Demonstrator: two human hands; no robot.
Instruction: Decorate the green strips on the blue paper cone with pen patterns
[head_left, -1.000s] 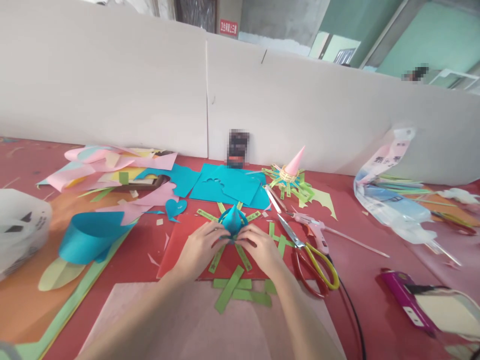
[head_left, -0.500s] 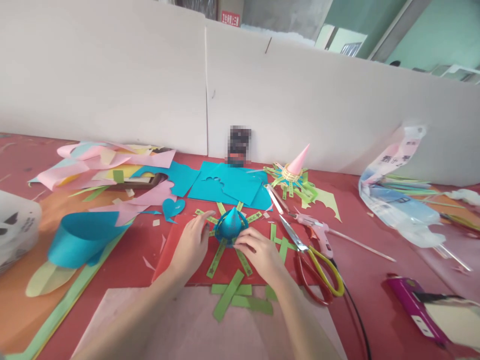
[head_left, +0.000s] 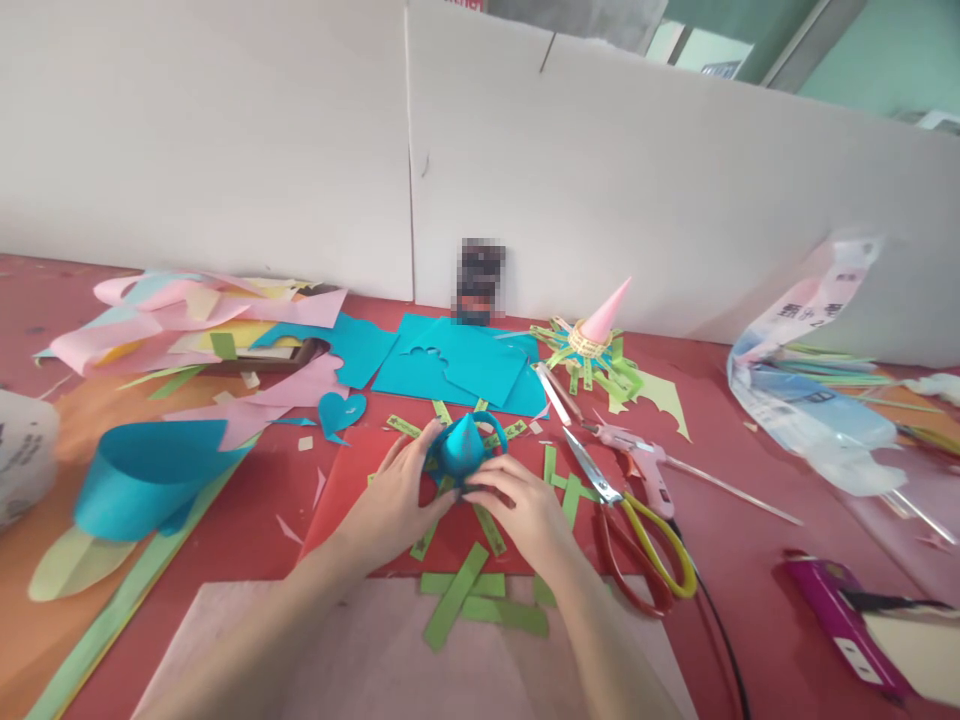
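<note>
A blue paper cone (head_left: 465, 443) stands amid green patterned paper strips (head_left: 489, 529) that spread outward on a red sheet (head_left: 345, 498). A blue paper band (head_left: 498, 430) curves loosely around the cone. My left hand (head_left: 397, 495) is closed on the band's left and front side, thumb toward me. At the front right, my right hand (head_left: 521, 500) pinches the band near its end, the fingertips of both hands close together. My fingers hide part of the band and the cone's base. Plain green strips (head_left: 484, 600) lie just in front.
Scissors (head_left: 619, 500) and a pink glue gun (head_left: 637, 460) with its cord lie to the right. Behind are blue sheets (head_left: 450, 375) and a pink cone piece (head_left: 600, 325). A curled blue paper (head_left: 142, 480) and scraps sit left; a purple power strip (head_left: 844, 625) lies right.
My left hand has moved right and closed in on the blue band, its thumb now near my right fingertips. The band now stands out farther on the cone's right. The view has shifted slightly.
</note>
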